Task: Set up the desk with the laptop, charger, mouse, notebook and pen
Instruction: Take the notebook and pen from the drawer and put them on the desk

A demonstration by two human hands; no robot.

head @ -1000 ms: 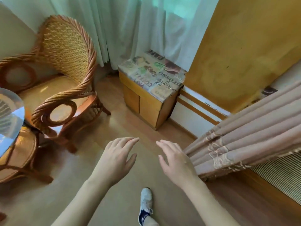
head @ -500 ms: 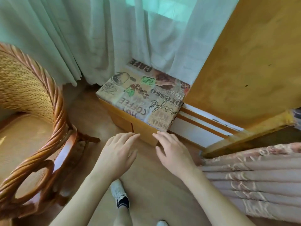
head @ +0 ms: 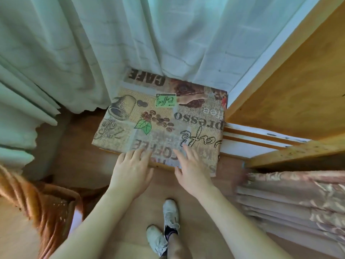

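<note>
My fingers (head: 141, 154) are spreading loosely, empty, over the near edge of the low coffee-print-covered wooden cabinet (head: 168, 118) lying directly ahead, both hands equally near.

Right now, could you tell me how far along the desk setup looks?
Nothing looks done: no laptop, charger, mouse, notebook or pen is in view. In hand: the left hand and right hand are both open and empty, reaching over the near edge of the small cabinet with the coffee-print cloth by the curtain. Left: finding every item and laying it out.
</note>
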